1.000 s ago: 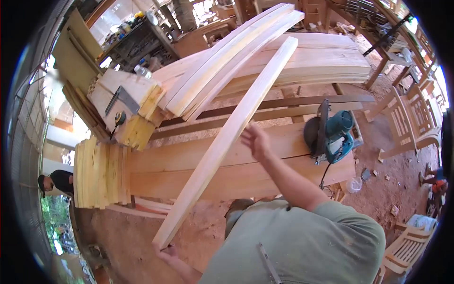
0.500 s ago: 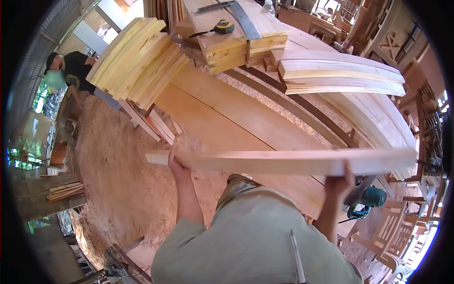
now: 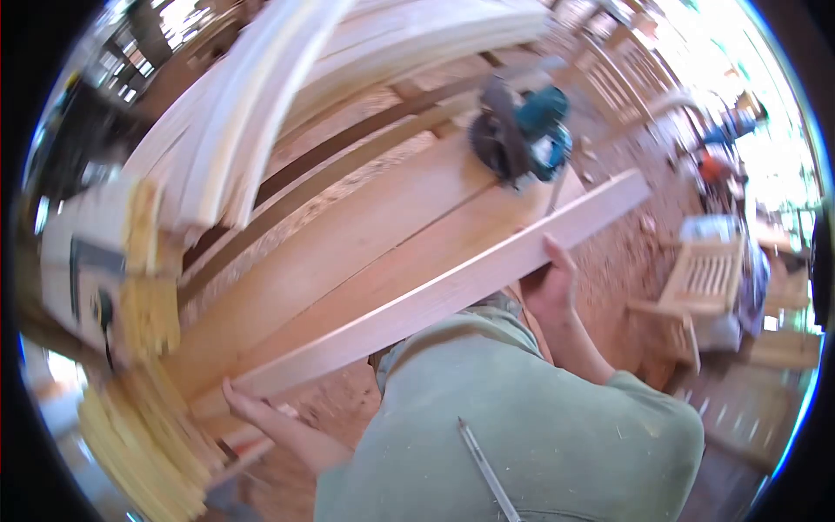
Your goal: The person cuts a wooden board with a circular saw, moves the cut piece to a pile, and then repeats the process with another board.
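A long pale wooden board (image 3: 435, 300) slants across in front of my body, its left end low and its right end higher. Near the left end, my left hand (image 3: 246, 405) is closed on the board's lower edge. My right hand (image 3: 551, 283) grips it farther along, with the thumb on the near face and the other fingers partly hidden behind. Beyond the board, on the wide planks of the bench (image 3: 348, 278), sits a teal and black circular saw (image 3: 524, 135).
Long curved timbers (image 3: 383, 56) lie across the far side. Stacked yellowish boards (image 3: 143, 448) stand at lower left, near a tape measure (image 3: 103, 309) and a metal square (image 3: 94, 265). Wooden chair frames (image 3: 696, 274) are at right. A pen (image 3: 489, 470) is on my shirt.
My view has swung to the right, bringing the saw to the upper middle and the board stacks to the left. The board now slants instead of lying level; both hands still hold it.
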Demonstrator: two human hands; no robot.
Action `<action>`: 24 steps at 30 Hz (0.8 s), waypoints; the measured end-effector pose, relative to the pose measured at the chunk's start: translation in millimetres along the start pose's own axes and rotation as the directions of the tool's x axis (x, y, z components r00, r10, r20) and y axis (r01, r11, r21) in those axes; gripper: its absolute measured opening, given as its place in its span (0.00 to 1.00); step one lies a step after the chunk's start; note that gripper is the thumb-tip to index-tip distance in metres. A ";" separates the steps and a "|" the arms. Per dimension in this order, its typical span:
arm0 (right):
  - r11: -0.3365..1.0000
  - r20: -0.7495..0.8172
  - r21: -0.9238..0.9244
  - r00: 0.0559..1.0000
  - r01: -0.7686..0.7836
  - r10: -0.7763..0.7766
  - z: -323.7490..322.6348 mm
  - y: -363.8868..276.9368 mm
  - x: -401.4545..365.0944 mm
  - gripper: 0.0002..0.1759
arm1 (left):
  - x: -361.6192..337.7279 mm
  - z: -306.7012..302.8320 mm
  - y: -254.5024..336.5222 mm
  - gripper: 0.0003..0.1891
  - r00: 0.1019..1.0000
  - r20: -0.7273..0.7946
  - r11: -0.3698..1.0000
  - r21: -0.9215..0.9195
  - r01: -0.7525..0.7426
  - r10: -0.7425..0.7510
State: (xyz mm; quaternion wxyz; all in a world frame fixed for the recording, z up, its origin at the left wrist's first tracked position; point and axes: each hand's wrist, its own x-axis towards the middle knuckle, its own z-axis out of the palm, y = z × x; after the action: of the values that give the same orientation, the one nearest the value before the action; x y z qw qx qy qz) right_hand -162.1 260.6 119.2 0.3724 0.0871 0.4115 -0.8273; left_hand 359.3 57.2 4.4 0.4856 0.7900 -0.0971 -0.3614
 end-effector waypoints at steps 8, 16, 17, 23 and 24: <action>0.896 -0.040 -0.043 0.897 -0.442 0.441 -55.2 36.6 -9.8 0.20 | -155.1 98.6 35.5 0.19 0.337 0.854 0.408 0.165 -0.898 0.396; 0.351 0.430 -0.903 0.546 0.249 0.719 -73.7 -47.2 42.5 0.37 | -368.4 172.9 -1.5 0.32 0.140 0.918 -0.083 0.117 -0.990 -0.372; 0.143 0.385 -0.899 0.591 0.413 0.709 -82.0 -72.1 56.9 0.36 | -361.1 170.9 -10.9 0.30 0.094 0.956 -0.076 0.076 -0.994 -0.279; 0.589 0.262 -0.807 0.917 0.037 0.302 -160.4 -141.6 189.4 0.33 | -397.5 137.5 -7.3 0.30 0.216 0.976 -0.061 0.214 -0.975 -0.034; 0.613 0.222 -0.790 0.932 0.000 0.285 -149.5 -142.6 204.1 0.33 | -405.9 130.8 -7.3 0.31 0.267 0.963 -0.053 0.268 -0.962 0.029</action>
State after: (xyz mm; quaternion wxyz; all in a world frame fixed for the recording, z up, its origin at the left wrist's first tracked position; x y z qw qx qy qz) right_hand -428.8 315.7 18.5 0.5012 -0.1875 0.6523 -0.5368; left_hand -21.4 174.4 156.9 -0.0606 0.5242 -0.8118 -0.2501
